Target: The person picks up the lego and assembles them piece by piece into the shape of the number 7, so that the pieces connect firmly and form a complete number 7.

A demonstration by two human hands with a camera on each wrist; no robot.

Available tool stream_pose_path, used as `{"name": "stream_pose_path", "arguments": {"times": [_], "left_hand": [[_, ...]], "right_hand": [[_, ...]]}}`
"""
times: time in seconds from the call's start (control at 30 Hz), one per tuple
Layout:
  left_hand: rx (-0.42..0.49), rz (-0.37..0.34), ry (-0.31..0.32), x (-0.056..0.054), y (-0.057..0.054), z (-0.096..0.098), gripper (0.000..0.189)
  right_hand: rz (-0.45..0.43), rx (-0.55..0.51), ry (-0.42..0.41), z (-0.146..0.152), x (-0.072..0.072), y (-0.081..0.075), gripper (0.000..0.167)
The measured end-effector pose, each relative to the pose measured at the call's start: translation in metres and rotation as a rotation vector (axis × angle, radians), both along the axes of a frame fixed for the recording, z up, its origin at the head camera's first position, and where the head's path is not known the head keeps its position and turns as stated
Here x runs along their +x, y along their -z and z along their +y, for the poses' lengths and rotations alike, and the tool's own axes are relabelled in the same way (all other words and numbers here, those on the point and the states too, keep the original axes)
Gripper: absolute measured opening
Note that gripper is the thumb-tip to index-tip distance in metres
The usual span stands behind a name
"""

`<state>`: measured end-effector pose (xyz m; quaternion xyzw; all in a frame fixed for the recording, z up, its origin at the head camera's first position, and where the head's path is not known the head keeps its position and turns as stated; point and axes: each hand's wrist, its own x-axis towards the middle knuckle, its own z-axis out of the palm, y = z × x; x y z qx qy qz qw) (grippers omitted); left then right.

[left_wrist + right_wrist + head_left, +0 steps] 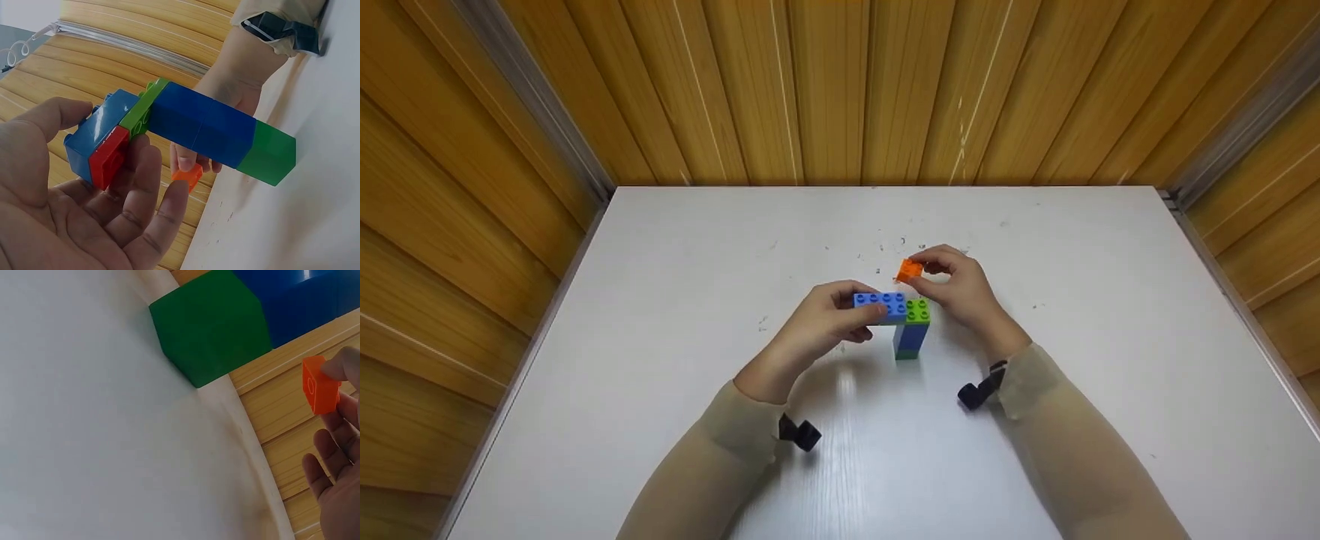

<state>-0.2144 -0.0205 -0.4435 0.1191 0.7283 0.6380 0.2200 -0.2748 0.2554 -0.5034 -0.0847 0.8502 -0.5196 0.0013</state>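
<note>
My left hand (829,315) grips the long blue brick (877,301) at the top of a brick build, its thumb lying on the studs. Beneath that brick shows a red brick (107,159), with fingers close around it. A thin lime-green piece (917,309) reaches out to the right and caps an upright column. Two dark blue bricks (203,125) make up the column, above a green brick (269,152) at its foot. Just behind the build, my right hand (956,283) pinches a small orange brick (910,271) between thumb and fingers, its hollow underside facing the right wrist camera.
The build's foot is at the white table (697,247). Small dark specks (903,241) mark the surface beyond the hands. Wood-panelled walls (825,90) rise at the back and both sides. A black wrist camera (808,435) sticks out from each cuff.
</note>
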Motion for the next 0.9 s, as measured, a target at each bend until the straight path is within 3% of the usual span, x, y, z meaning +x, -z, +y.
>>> {"name": "stream_pose_path", "arguments": {"times": [0.43, 0.7, 0.9], "left_hand": [[0.009, 0.023, -0.081, -0.003, 0.001, -0.002, 0.036], [-0.004, 0.021, -0.134, -0.005, 0.002, -0.002, 0.039], [-0.023, 0.035, -0.144, -0.005, 0.002, -0.002, 0.039]], "right_hand": [[0.182, -0.225, -0.158, 0.002, 0.015, -0.033, 0.028], [0.28, -0.158, -0.258, 0.001, 0.024, -0.053, 0.03], [0.285, -0.102, -0.324, 0.001, 0.028, -0.058, 0.032]]}}
